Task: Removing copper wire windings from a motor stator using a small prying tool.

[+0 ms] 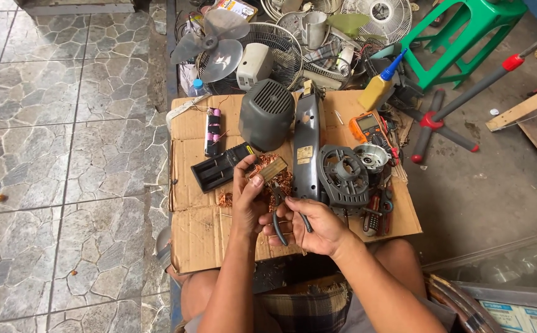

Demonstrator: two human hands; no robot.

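Note:
My left hand [248, 198] grips a small fan motor stator [272, 171] wrapped in tangled copper wire, held above a sheet of flattened cardboard [200, 231]. My right hand [315, 227] holds dark-handled pliers [279, 217] whose jaws point up toward the copper winding. Loose copper strands [225, 199] lie on the cardboard just left of my hands. A long grey fan housing [306, 145] and a round grey motor frame [343, 174] lie right beside them.
On the cardboard lie a black battery charger [216, 171], a battery pack [213, 129], a grey domed motor cover [266, 114], an orange multimeter [367, 126], a yellow glue bottle [377, 90] and screwdrivers [373, 216]. Fan blades and grilles [262, 46], a green stool [459, 37], stone floor tiles at left.

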